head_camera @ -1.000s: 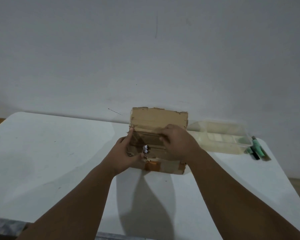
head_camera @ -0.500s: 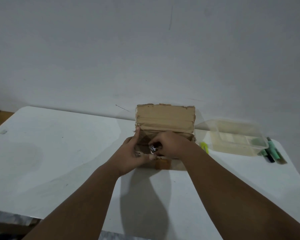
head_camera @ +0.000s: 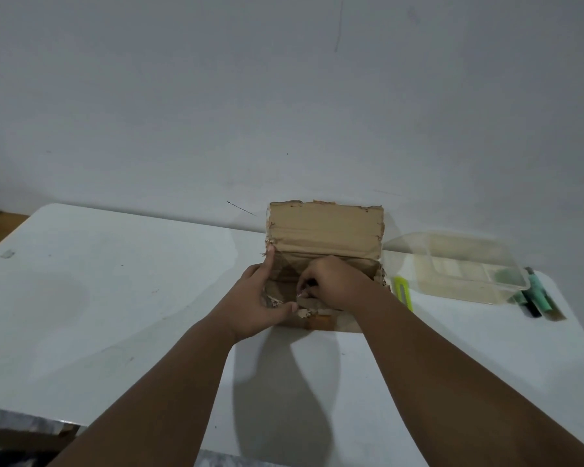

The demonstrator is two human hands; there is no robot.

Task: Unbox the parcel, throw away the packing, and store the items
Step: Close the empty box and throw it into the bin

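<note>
A brown cardboard parcel box (head_camera: 324, 227) stands on the white table (head_camera: 122, 298), its back flap raised upright with torn edges. My left hand (head_camera: 257, 298) grips the box's left front corner, thumb on the front edge and a finger up along the left wall. My right hand (head_camera: 334, 281) reaches inside the box with its fingers pinched together; what they hold is hidden. The box's contents are not visible.
A clear plastic container (head_camera: 459, 264) sits right of the box. A yellow-green utility knife (head_camera: 403, 293) lies between them. Green and dark markers (head_camera: 536, 294) lie at the far right edge. A plain wall rises behind the table.
My right hand has dipped deeper into the box and the small shiny piece seen between the hands is no longer visible. The left hand keeps its hold on the box.
</note>
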